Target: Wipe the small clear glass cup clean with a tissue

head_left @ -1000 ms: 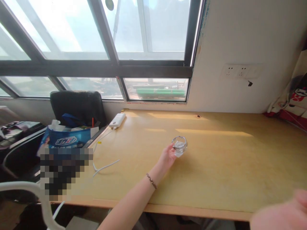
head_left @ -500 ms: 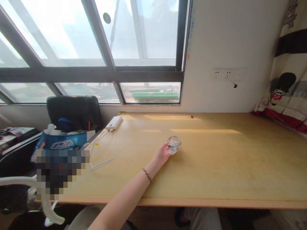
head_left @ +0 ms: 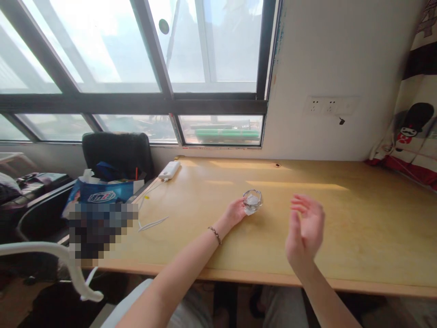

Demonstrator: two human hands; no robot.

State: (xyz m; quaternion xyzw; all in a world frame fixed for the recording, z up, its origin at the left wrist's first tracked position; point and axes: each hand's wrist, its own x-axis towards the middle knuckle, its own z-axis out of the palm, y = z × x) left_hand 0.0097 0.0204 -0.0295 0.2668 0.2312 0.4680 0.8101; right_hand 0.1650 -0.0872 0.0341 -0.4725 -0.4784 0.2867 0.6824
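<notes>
My left hand (head_left: 236, 211) reaches out over the wooden table, its fingers closed on the left edge of a small round clear dish with a silvery, wavy rim (head_left: 252, 200). Something whitish shows inside and under the dish; I cannot make out what it is. Whether the dish rests on the tabletop or hangs just above it, I cannot tell. To the right, apart from the dish, my right hand (head_left: 306, 228) is raised above the table with its fingers curved and the thumb apart. Nothing shows in it.
The wooden table (head_left: 368, 228) runs along the window and wall. On its left side lie a white power bank (head_left: 170, 170) and a white cable (head_left: 153, 223). Beyond the left edge stand a black chair (head_left: 118, 152) and a blue bag (head_left: 112, 192). A patterned curtain (head_left: 414, 132) hangs at right.
My right hand has come into view from below and is now above the table. The left hand still has the dish. The view has shifted slightly left.
</notes>
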